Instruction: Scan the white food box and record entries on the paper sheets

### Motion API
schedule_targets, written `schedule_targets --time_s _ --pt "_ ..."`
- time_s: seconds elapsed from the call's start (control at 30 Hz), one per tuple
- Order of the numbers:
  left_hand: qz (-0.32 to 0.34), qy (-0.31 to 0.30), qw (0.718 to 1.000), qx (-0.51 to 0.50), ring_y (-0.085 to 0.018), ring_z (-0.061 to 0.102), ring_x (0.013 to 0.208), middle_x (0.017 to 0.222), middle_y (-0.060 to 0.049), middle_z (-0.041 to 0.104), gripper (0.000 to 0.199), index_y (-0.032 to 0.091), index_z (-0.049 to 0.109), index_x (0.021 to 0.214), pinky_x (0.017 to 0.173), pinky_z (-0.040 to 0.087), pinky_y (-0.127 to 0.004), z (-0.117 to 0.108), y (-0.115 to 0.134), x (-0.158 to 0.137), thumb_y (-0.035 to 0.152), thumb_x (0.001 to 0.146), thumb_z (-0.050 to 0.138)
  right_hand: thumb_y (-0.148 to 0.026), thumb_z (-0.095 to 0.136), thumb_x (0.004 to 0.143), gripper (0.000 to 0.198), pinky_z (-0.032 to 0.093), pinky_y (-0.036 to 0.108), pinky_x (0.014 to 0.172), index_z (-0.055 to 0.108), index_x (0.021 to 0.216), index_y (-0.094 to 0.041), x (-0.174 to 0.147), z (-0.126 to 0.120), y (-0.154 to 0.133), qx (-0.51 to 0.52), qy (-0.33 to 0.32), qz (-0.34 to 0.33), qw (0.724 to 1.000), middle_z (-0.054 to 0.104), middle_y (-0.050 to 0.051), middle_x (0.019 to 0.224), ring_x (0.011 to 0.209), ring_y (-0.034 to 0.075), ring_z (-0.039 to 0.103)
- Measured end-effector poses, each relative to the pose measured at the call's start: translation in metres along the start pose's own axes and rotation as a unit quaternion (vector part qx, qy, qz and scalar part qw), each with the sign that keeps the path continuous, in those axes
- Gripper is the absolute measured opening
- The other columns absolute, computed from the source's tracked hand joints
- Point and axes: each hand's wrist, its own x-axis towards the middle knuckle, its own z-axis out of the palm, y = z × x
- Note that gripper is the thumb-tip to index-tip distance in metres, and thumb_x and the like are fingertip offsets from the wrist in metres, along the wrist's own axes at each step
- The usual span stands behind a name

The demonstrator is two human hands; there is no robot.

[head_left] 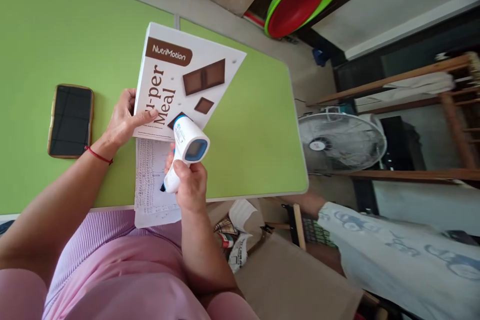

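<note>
My left hand (125,119) grips a white box (210,62) by its lower left edge, thumb across the front. The box bears a brown "NutriMotion" label, the word "Meal" and pictures of chocolate pieces. Wrapped in my right hand (192,180) is a white and blue infrared thermometer (189,137), shaped like a pistol. Its front end points at the box's lower right part and overlaps it in view; whether they touch I cannot tell. Its small screen faces me. Below the box lie papers with handwriting (152,180), partly covered by the box and my right hand.
A phone (71,121) lies on the green table (255,145), left of my left hand. Past the table's right edge stands a fan (337,142). Green and red basins (300,5) are at the top. Someone's arm in a patterned sleeve (393,245) appears at lower right.
</note>
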Motion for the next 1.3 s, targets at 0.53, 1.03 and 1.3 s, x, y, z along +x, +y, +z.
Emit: schedule_targets --time_s 0.53,1.03,1.3 --pt "0.002 -0.007 1.000 -0.025 -0.032 0.072 0.105 0.111 -0.008 0.074 0.069 0.023 0.057 0.119 0.085 0.059 -0.048 0.002 0.002 -0.001 0.062 0.072 0.088 -0.059 0.072 0.075 0.040 0.045 0.028 0.056 0.069 0.091 -0.022 -0.001 0.008 0.000 -0.007 0.034 0.005 0.999 0.061 -0.001 0.070 0.061 0.012 0.052" --pt "-0.015 0.013 0.999 -0.034 -0.031 0.070 0.105 0.115 -0.008 0.071 0.069 0.023 0.060 0.117 0.086 0.060 -0.046 0.004 0.007 0.000 0.058 0.067 0.093 -0.063 0.074 0.074 0.043 0.041 0.026 0.053 0.066 0.085 -0.022 0.000 0.015 -0.010 0.028 0.009 0.009 1.000 0.057 -0.002 0.070 0.060 0.010 0.048" --pt "0.061 0.010 0.998 -0.001 -0.035 0.063 0.124 0.130 -0.008 0.064 0.079 0.030 0.053 0.134 0.101 0.059 -0.050 0.000 -0.005 0.003 0.061 0.071 0.089 -0.060 0.070 0.082 0.037 0.049 0.029 0.061 0.068 0.087 -0.024 0.004 -0.003 -0.011 -0.097 0.030 -0.103 0.990 0.061 -0.001 0.075 0.066 0.013 0.055"
